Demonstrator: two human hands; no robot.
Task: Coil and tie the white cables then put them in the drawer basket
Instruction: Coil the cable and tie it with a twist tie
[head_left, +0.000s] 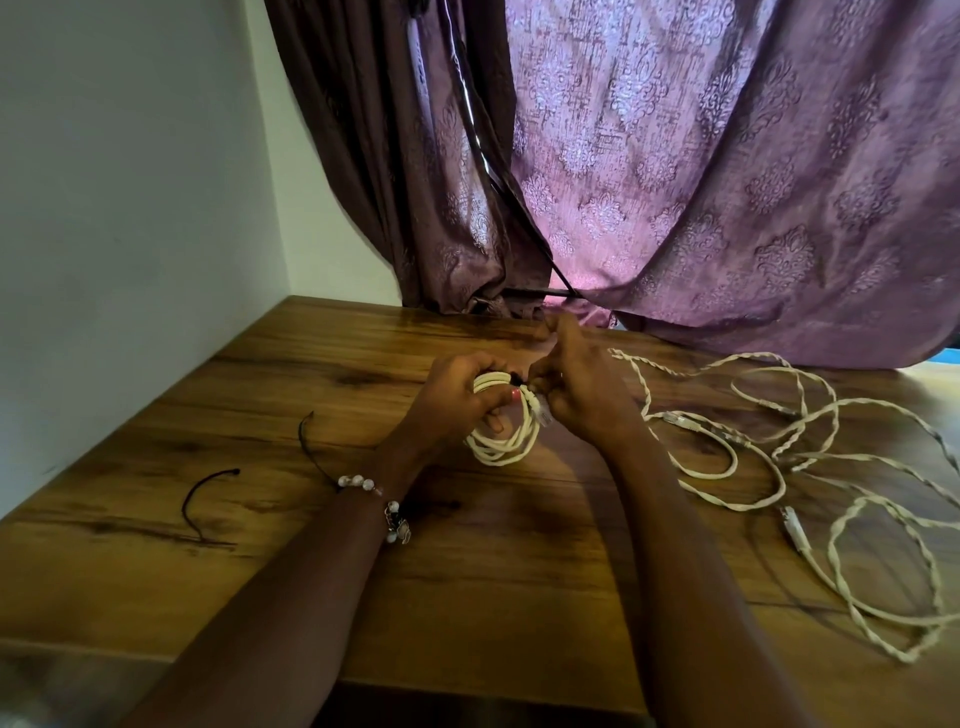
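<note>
Coiled cable (497, 426): we see it lifted just above the counter (322, 374), loops bunched so they cannot spring apart.
Left hand (457, 397): fingers curled round the coil, clamping it for tying.
Right hand (574, 397): pinches at the coil's top, where a dark tie seems to sit; likely cinching.
Loose cables (779, 467): sprawled right of the coil, not yet wound.
Spare ties (205, 501): left of the coil, within reach.
Drawer basket: not in view.

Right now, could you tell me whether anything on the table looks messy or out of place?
Yes: loose white cables sprawl tangled across the wooden table on the right. Two black ties lie unused on the left. Both hands hold the coiled cable.
</note>
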